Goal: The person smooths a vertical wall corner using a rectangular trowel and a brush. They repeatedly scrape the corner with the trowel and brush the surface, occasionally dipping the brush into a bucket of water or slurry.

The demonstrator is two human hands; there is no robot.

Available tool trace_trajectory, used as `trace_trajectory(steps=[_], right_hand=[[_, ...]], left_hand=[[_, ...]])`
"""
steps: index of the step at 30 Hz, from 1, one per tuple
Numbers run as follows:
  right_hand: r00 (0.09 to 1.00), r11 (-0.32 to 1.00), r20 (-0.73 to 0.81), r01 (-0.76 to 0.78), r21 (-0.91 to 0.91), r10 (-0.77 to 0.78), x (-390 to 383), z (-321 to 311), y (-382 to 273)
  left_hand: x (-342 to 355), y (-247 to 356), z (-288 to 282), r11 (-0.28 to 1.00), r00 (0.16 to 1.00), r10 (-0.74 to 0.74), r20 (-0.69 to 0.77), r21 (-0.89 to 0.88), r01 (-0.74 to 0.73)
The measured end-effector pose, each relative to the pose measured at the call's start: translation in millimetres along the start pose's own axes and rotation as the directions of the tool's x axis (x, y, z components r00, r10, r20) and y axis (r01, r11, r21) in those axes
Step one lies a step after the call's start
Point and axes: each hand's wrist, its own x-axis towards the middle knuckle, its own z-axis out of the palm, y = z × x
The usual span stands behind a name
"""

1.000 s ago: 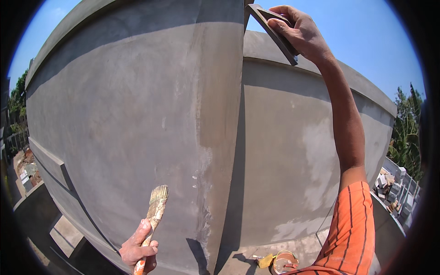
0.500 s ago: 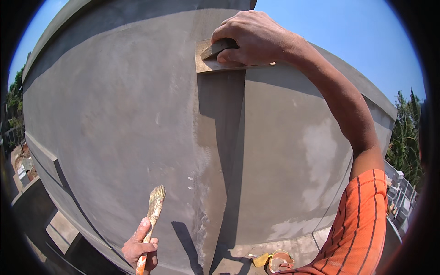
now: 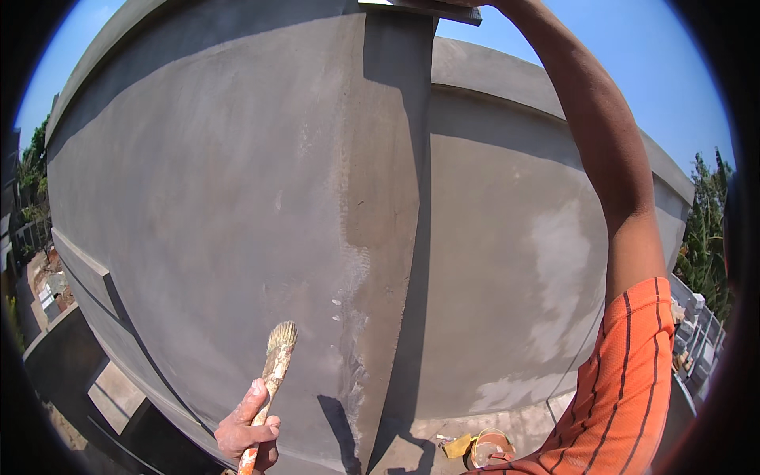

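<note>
My left hand [image 3: 248,427] is closed round the handle of a worn paintbrush [image 3: 277,356], bristles upward, low in front of the grey plastered wall [image 3: 206,198]. My right arm reaches up to the top edge, where my right hand [image 3: 487,5] is mostly out of the picture, holding a flat plastering float [image 3: 419,11] against the upper part of the wall's corner. A damp, darker strip [image 3: 376,237] with a rough, whitish left edge runs down this corner; the float casts a shadow below it.
A second plastered wall [image 3: 499,277] is recessed to the right, under a projecting band. On the ledge below are an orange bucket [image 3: 491,450] and a yellow item [image 3: 457,446]. Blocks and trees [image 3: 701,214] are at far right, rubble and a dark low structure at lower left.
My right hand swung left onto the corner with the float, then rose up the corner toward and past the picture's top edge. My left hand with the brush has barely moved.
</note>
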Motion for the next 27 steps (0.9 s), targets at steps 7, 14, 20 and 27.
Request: trace_trajectory(steps=[7,14,20,27], right_hand=[[0.747,0.767,0.441,0.616,-0.179,-0.497,-162.4,183.1,-112.4],[0.966,0.676,-0.138,0.251,0.693,-0.217,-199.5,148.8,-84.0],[0.98,-0.047,0.017,-0.026,0.999,-0.197,-254.0,208.8,-81.8],[0.985,0.17,-0.115,0.092,0.981,0.13,-239.1,158.9,-12.0]], left_hand=[[-5.5,19.7,-8.6,0.999,0.999,-0.038,0.011,0.029,0.038],[-4.4,42.7,15.7,0.795,0.989,-0.145,0.021,-0.592,0.129],[28.4,36.1,64.1,0.595,0.991,-0.015,0.131,-0.795,0.114],[20.9,34.5,47.3,0.687,0.994,-0.104,-0.012,-0.724,0.064]])
